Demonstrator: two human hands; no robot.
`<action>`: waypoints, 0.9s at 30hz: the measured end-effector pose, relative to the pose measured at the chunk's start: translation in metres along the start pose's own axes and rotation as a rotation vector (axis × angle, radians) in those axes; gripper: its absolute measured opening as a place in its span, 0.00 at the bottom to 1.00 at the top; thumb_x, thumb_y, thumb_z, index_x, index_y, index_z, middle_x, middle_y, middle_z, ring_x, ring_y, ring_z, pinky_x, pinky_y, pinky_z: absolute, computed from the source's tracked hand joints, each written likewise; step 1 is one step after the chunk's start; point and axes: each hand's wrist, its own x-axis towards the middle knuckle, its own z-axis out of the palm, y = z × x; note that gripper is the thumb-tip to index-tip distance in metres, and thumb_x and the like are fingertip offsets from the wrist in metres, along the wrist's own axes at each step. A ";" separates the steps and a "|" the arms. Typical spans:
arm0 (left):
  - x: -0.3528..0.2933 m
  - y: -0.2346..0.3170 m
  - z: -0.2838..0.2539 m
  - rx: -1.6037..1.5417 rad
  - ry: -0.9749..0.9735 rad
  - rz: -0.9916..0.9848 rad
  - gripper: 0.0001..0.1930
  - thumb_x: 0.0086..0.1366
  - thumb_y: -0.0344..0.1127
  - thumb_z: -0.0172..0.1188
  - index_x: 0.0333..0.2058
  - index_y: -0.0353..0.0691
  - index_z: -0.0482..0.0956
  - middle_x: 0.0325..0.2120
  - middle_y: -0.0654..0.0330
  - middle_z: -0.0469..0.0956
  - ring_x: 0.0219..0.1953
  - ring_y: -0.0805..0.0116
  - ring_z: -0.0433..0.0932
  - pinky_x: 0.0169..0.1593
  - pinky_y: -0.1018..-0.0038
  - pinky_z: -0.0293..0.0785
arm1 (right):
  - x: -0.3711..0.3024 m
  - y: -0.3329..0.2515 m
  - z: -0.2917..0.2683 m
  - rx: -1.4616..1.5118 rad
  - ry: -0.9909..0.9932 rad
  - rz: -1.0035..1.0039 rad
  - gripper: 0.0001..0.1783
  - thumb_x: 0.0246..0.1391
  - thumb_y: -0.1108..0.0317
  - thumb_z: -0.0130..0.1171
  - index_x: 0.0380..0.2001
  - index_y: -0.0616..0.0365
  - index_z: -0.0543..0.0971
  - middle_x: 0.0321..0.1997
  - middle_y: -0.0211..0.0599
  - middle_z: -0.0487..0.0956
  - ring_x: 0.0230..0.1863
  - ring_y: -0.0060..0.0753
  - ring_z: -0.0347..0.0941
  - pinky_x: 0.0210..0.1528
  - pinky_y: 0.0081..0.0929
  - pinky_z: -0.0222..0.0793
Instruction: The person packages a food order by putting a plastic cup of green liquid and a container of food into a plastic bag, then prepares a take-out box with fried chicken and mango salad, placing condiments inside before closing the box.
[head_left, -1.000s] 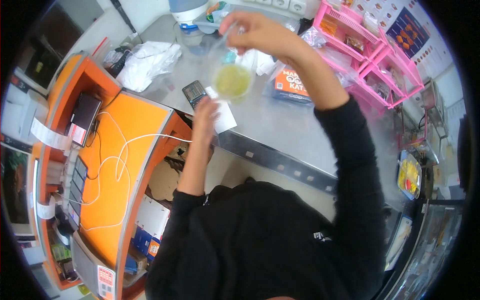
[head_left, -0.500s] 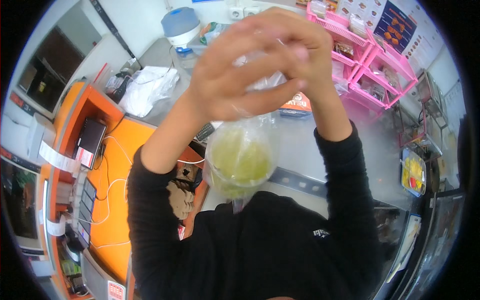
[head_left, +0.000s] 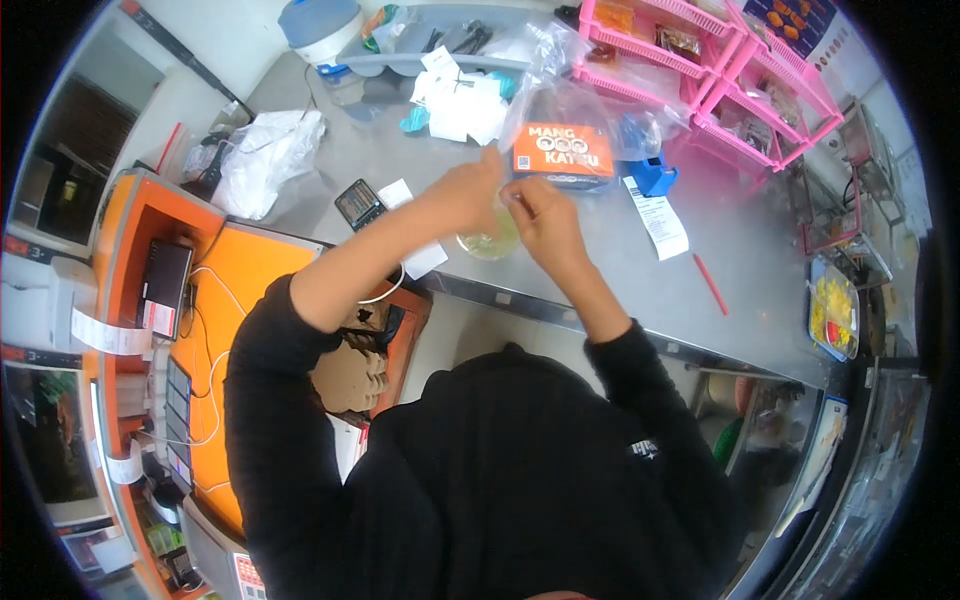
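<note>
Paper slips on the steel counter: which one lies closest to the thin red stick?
The long slip right of the orange box, by the blue object; the others lie left of that box, near the calculator or heaped farther back.

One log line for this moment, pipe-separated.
left hand: at green-filled clear bag | right hand: at same bag | grip: unclear | orange box: on counter, beyond hands

Legible white capitals in large rows stand on the orange box at one o'clock, with a small square code at their lower left. At two o'clock the receipt carries dark print too fine to read. Between four and five o'clock, the black sweater has a white chest mark, also too small to read.
</note>
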 end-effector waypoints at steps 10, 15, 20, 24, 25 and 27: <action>0.002 -0.043 0.060 -1.747 -0.176 -0.478 0.41 0.48 0.24 0.60 0.52 0.29 0.38 0.32 0.49 0.70 0.33 0.65 0.74 0.40 0.73 0.71 | -0.024 0.018 -0.008 -0.204 -0.021 -0.400 0.08 0.42 0.77 0.53 0.30 0.61 0.72 0.30 0.39 0.73 0.32 0.41 0.69 0.36 0.30 0.66; 0.005 -0.029 0.075 -1.717 -0.137 -0.479 0.37 0.50 0.24 0.57 0.51 0.31 0.40 0.32 0.51 0.70 0.34 0.65 0.73 0.41 0.74 0.70 | -0.041 0.041 -0.019 0.261 -0.124 0.065 0.05 0.41 0.75 0.57 0.26 0.60 0.76 0.33 0.37 0.75 0.33 0.33 0.72 0.37 0.24 0.67; 0.003 -0.013 0.090 -1.206 0.003 -0.376 0.23 0.51 0.20 0.52 0.43 0.40 0.53 0.29 0.54 0.70 0.33 0.63 0.74 0.38 0.74 0.68 | -0.049 0.069 -0.006 0.260 -0.126 0.031 0.07 0.39 0.76 0.58 0.27 0.61 0.76 0.35 0.35 0.76 0.33 0.28 0.72 0.36 0.23 0.67; 0.000 0.010 0.109 -0.471 0.517 -0.060 0.14 0.52 0.19 0.47 0.37 0.40 0.60 0.25 0.52 0.68 0.28 0.65 0.72 0.34 0.74 0.67 | -0.036 0.062 -0.004 0.379 -0.241 0.281 0.10 0.43 0.76 0.56 0.32 0.61 0.76 0.35 0.39 0.75 0.33 0.27 0.72 0.35 0.23 0.69; -0.001 0.014 0.110 -0.452 0.591 -0.030 0.13 0.50 0.19 0.47 0.35 0.39 0.62 0.25 0.51 0.69 0.29 0.59 0.72 0.33 0.71 0.67 | -0.036 0.063 0.000 0.394 -0.266 0.266 0.10 0.43 0.76 0.56 0.32 0.61 0.76 0.35 0.39 0.75 0.33 0.27 0.72 0.35 0.23 0.69; -0.004 0.018 0.117 -0.585 0.654 -0.099 0.11 0.48 0.19 0.48 0.32 0.37 0.65 0.25 0.51 0.70 0.30 0.55 0.72 0.33 0.70 0.67 | -0.039 0.071 0.014 0.108 -0.116 0.126 0.10 0.42 0.71 0.57 0.32 0.59 0.75 0.33 0.38 0.76 0.32 0.34 0.72 0.36 0.26 0.67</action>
